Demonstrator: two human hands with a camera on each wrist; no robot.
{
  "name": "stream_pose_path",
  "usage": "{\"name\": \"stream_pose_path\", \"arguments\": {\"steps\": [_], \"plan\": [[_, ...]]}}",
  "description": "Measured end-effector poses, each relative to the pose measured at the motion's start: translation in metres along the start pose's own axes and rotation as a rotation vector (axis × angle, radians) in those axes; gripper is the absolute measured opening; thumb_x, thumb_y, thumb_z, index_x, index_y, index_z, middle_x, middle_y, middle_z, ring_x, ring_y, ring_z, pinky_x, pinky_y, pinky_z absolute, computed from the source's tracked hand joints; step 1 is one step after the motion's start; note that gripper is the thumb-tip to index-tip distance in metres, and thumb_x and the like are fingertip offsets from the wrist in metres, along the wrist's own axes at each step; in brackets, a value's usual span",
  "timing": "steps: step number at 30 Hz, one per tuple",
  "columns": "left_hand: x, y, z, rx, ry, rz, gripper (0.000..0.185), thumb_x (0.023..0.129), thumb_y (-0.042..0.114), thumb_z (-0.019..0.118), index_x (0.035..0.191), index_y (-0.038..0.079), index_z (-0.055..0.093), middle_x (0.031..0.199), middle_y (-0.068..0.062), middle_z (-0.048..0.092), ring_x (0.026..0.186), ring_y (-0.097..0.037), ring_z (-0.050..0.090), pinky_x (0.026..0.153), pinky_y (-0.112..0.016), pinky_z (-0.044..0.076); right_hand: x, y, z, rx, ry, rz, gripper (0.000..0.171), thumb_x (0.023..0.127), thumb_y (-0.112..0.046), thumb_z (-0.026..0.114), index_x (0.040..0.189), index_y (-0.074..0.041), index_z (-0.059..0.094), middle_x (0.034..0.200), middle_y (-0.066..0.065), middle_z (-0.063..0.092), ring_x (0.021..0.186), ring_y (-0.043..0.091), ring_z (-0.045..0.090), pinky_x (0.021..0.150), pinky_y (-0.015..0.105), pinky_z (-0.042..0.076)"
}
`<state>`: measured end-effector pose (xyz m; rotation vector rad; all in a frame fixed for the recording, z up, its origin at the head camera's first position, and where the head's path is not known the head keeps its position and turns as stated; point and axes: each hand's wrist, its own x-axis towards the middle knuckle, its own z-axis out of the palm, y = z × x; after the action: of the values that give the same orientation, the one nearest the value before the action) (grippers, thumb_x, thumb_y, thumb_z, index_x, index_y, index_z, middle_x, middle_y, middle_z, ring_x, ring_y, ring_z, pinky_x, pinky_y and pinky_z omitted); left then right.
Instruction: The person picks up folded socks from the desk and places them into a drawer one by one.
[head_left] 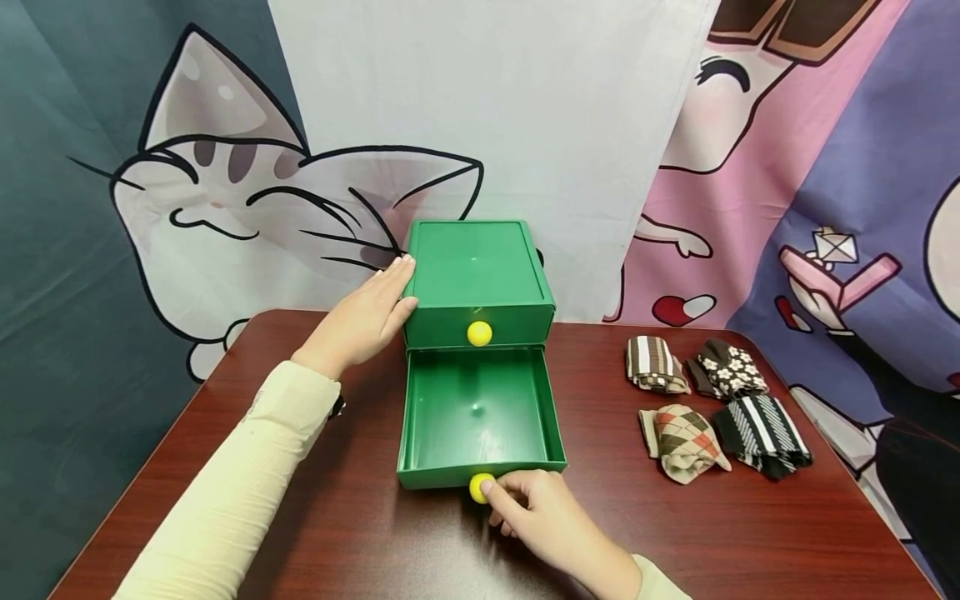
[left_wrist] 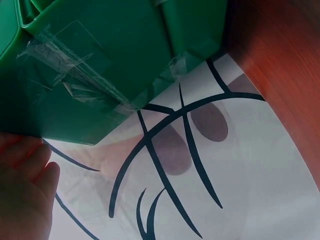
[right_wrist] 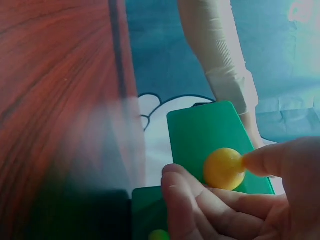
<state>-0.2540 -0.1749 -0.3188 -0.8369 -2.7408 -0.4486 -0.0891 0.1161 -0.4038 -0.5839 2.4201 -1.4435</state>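
Observation:
A green two-drawer box (head_left: 477, 275) stands at the middle back of the table. Its lower drawer (head_left: 480, 417) is pulled out toward me and holds nothing. My right hand (head_left: 536, 512) pinches that drawer's yellow knob (head_left: 480, 487), which the right wrist view shows between thumb and fingers (right_wrist: 223, 168). The upper drawer is closed, with its own yellow knob (head_left: 479, 333). My left hand (head_left: 367, 321) lies flat with straight fingers against the box's left side. In the left wrist view the green box wall (left_wrist: 100, 65) carries clear tape, and my fingers (left_wrist: 25, 175) show at the lower left.
Several folded sock pairs lie right of the box: brown striped (head_left: 655, 364), dark floral (head_left: 726, 368), argyle (head_left: 684, 442) and black striped (head_left: 761, 433). The dark wood table (head_left: 225, 467) ends at a cartoon cloth backdrop (head_left: 225, 183).

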Motion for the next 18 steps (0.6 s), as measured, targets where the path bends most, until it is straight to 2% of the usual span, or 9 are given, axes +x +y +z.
{"name": "stream_pose_path", "arguments": {"steps": [3, 6, 8, 14, 16, 18], "plan": [[-0.001, 0.000, 0.000, 0.000, 0.003, 0.001, 0.061, 0.111, 0.029, 0.039, 0.158, -0.007, 0.023, 0.165, -0.021, 0.024, 0.154, -0.033, 0.019, 0.128, -0.040, 0.012, -0.001, -0.002, -0.003, -0.088, -0.004, -0.026, 0.037, 0.105, -0.037, 0.057, 0.082, -0.012, 0.073, 0.069, -0.007, 0.068, 0.059, 0.002, 0.060, 0.055, 0.020, 0.051], [-0.001, 0.000, 0.000, 0.000, 0.006, 0.002, 0.061, 0.111, 0.029, 0.039, 0.157, -0.007, 0.023, 0.164, -0.021, 0.024, 0.154, -0.033, 0.020, 0.127, -0.041, 0.013, -0.003, -0.006, -0.009, -0.186, -0.022, -0.068, 0.036, 0.104, -0.036, 0.059, 0.077, -0.015, 0.070, 0.064, -0.016, 0.058, 0.057, -0.004, 0.049, 0.053, 0.018, 0.046], [-0.001, 0.000, 0.001, 0.000, 0.007, 0.000, 0.061, 0.111, 0.029, 0.039, 0.157, -0.007, 0.023, 0.164, -0.021, 0.025, 0.153, -0.033, 0.020, 0.127, -0.041, 0.013, -0.005, -0.010, -0.014, -0.230, -0.030, -0.101, 0.033, 0.102, -0.036, 0.061, 0.078, -0.017, 0.072, 0.066, -0.019, 0.055, 0.059, -0.005, 0.047, 0.054, 0.017, 0.045], [-0.001, 0.001, 0.000, 0.000, 0.005, -0.004, 0.061, 0.111, 0.029, 0.039, 0.158, -0.007, 0.023, 0.165, -0.021, 0.024, 0.154, -0.033, 0.020, 0.128, -0.040, 0.012, -0.014, -0.022, -0.039, -0.211, -0.081, -0.240, 0.017, 0.103, -0.029, 0.062, 0.101, -0.020, 0.076, 0.086, -0.017, 0.069, 0.074, -0.005, 0.059, 0.064, 0.019, 0.054], [-0.001, 0.001, 0.000, -0.001, 0.006, -0.004, 0.061, 0.111, 0.030, 0.039, 0.158, -0.006, 0.023, 0.165, -0.020, 0.023, 0.154, -0.033, 0.019, 0.128, -0.040, 0.012, -0.016, -0.024, -0.050, -0.205, -0.085, -0.320, 0.014, 0.103, -0.024, 0.063, 0.106, -0.019, 0.075, 0.090, -0.015, 0.071, 0.078, -0.004, 0.062, 0.066, 0.019, 0.056], [-0.001, 0.000, 0.000, -0.002, 0.008, -0.003, 0.061, 0.111, 0.030, 0.039, 0.158, -0.006, 0.023, 0.165, -0.020, 0.024, 0.154, -0.033, 0.020, 0.127, -0.040, 0.013, -0.018, -0.025, -0.062, -0.215, -0.053, -0.417, 0.013, 0.101, -0.017, 0.065, 0.109, -0.017, 0.075, 0.094, -0.012, 0.073, 0.082, -0.002, 0.065, 0.068, 0.019, 0.057]]}}
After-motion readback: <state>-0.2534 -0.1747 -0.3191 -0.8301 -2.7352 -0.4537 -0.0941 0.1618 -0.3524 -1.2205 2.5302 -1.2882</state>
